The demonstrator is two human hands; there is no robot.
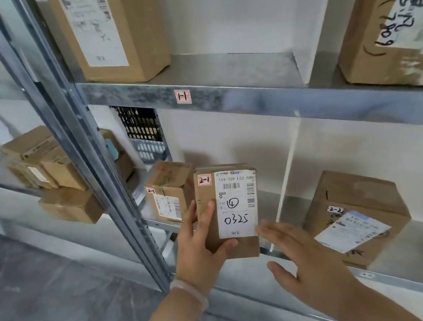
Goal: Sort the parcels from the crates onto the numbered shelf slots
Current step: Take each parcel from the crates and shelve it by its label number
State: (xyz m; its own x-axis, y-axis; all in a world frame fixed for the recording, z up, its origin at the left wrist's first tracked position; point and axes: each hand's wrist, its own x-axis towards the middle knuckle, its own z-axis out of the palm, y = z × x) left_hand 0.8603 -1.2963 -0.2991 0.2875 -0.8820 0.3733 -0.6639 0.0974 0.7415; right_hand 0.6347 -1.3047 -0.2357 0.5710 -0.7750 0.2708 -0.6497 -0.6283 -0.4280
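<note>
The left hand [203, 252] is holding a small brown cardboard parcel [235, 210] with a white paper label. Its grip is closing round the parcel's left side and bottom edge. The parcel is standing upright in the air, just in front of the lower grey metal shelf [422, 241]. A little red-edged sticker saying 2-1 is sitting on its top left corner, and 0325 is showing in black pen on the label. The right hand [302, 258] is reaching in from 4 o'clock with a wide grip, fingers straight and holding nothing. Its fingertips [263, 230] are sitting just beside the parcel's bottom right corner, and I cannot tell if they are touching it. At 10 o'clock from the parcel, another brown cardboard box [169, 192] marked 2-1 is sitting on the same shelf. At 3 o'clock, past a thin white divider [288, 167], a bigger brown box [358, 211] marked 2-2 is sitting on the shelf too. At 12 o'clock a 1-1 sticker [183, 96] is sticking on the upper metal shelf edge [250, 96], and a tall brown box [109, 34] is standing above it at 11 o'clock
</note>
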